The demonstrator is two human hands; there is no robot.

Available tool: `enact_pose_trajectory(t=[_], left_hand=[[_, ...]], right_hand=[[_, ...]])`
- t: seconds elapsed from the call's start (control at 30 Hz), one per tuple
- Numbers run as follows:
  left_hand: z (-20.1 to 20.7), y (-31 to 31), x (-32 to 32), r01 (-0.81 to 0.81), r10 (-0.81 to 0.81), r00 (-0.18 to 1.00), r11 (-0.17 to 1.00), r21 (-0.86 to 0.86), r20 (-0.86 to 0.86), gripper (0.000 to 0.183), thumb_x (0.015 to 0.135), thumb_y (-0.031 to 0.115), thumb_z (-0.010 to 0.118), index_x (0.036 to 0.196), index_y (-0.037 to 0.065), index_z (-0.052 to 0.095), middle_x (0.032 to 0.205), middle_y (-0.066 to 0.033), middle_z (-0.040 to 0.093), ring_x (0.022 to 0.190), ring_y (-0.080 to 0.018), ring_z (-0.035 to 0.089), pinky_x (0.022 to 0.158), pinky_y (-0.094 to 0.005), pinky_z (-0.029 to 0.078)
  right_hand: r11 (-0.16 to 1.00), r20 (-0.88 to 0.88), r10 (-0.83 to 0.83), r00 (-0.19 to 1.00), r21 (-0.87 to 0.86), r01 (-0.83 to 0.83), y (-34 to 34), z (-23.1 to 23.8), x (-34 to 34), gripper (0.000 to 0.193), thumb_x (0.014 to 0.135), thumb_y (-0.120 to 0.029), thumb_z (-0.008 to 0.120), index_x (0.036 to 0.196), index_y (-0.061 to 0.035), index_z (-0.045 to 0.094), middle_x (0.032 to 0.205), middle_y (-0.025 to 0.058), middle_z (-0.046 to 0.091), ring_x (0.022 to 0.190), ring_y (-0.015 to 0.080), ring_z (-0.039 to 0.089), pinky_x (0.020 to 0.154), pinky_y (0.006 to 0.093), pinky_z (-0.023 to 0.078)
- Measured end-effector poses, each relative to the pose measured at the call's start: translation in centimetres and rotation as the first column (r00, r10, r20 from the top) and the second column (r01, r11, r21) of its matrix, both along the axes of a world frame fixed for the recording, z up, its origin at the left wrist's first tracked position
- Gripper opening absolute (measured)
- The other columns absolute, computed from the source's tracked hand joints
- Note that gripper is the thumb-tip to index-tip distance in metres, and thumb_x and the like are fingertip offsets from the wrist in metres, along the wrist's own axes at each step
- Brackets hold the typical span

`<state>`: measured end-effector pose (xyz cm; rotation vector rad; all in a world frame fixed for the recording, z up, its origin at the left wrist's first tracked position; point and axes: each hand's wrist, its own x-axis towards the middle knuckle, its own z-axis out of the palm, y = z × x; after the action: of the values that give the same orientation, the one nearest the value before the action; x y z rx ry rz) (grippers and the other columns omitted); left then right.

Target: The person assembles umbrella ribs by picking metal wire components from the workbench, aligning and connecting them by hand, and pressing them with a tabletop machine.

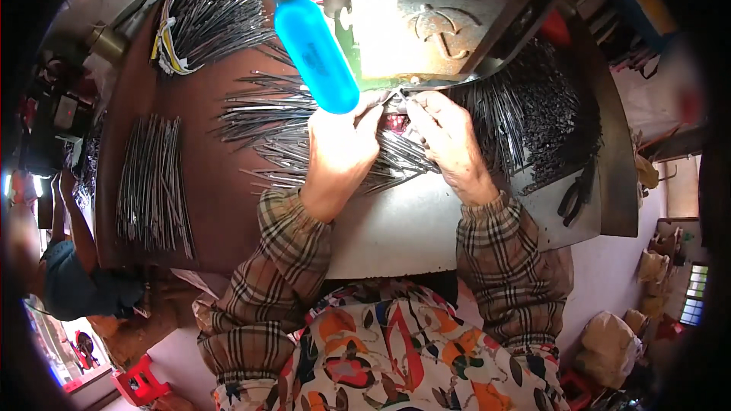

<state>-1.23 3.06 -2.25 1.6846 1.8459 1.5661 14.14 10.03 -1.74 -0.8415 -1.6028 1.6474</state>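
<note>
My left hand (343, 148) and my right hand (453, 137) meet at the front of a rusty metal machine (445, 27) with an umbrella shape on its face. The fingertips of both pinch a thin dark metal rib (401, 94), like an umbrella rib; its far end is lost in lamp glare. Just above my left hand a bright blue bottle-shaped piece (316, 46) slants down, hiding part of the knuckles. Loose ribs (255, 110) fan out beneath and left of my left hand. Another dense pile of ribs (495, 106) lies right of my right hand.
A strapped rib bundle (217, 15) sits at the back left, and a row of ribs (154, 186) lies at the left of the brown table (217, 217). Dark-handled pliers (576, 196) rest near the right edge. Another person (80, 274) is at far left, above a red stool (143, 382).
</note>
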Motion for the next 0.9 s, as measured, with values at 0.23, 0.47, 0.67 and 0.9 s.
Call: enact_pose_trajectory(t=[0.23, 0.47, 0.67, 0.9], left_hand=[[-0.7, 0.5, 0.2, 0.034, 0.008, 0.980, 0.978, 0.206, -0.197, 0.021, 0.080, -0.007, 0.062, 0.100, -0.002, 0.067, 0.080, -0.0152, 0.060, 0.070, -0.0273, 0.059, 0.067, -0.0332, 0.047], [-0.9, 0.3, -0.5, 0.039, -0.009, 0.935, 0.996, 0.077, -0.355, 0.033, 0.073, -0.005, 0.062, 0.106, 0.001, 0.061, 0.084, -0.0158, 0.057, 0.079, -0.0358, 0.057, 0.071, -0.0459, 0.047], [1.0, 0.6, -1.0, 0.155, -0.113, 0.889, 0.986, 0.059, -0.443, 0.026, 0.074, -0.008, 0.062, 0.099, -0.004, 0.061, 0.085, -0.0152, 0.054, 0.078, -0.0321, 0.056, 0.071, -0.0431, 0.046], [0.5, 1.2, -1.4, 0.070, -0.064, 0.963, 0.997, 0.015, -0.262, 0.015, 0.077, -0.002, 0.065, 0.092, -0.003, 0.068, 0.078, -0.0174, 0.064, 0.064, -0.0266, 0.059, 0.062, -0.0341, 0.047]], right_hand=[[0.996, 0.038, 0.042, 0.998, 0.078, -0.045, 0.6, 0.0, 0.7, 0.018, 0.096, -0.014, 0.058, 0.096, 0.0038, 0.063, 0.083, 0.0007, 0.061, 0.074, 0.0049, 0.052, 0.065, 0.0211, 0.044], [0.999, 0.025, 0.028, 0.999, 0.042, -0.029, 0.5, -0.5, 0.9, 0.020, 0.095, -0.014, 0.059, 0.094, 0.0049, 0.064, 0.080, 0.0005, 0.060, 0.073, 0.0043, 0.051, 0.064, 0.0211, 0.042], [0.991, 0.041, 0.025, 0.999, 0.127, -0.030, 0.8, 0.3, 1.2, 0.022, 0.095, -0.014, 0.058, 0.094, 0.0060, 0.066, 0.079, 0.0004, 0.060, 0.074, 0.0043, 0.053, 0.065, 0.0212, 0.043], [0.997, -0.059, 0.078, 0.995, -0.007, -0.079, 1.1, 0.9, 1.3, 0.022, 0.094, -0.013, 0.059, 0.097, 0.0074, 0.067, 0.082, 0.0028, 0.065, 0.075, 0.0051, 0.054, 0.066, 0.0216, 0.045]])
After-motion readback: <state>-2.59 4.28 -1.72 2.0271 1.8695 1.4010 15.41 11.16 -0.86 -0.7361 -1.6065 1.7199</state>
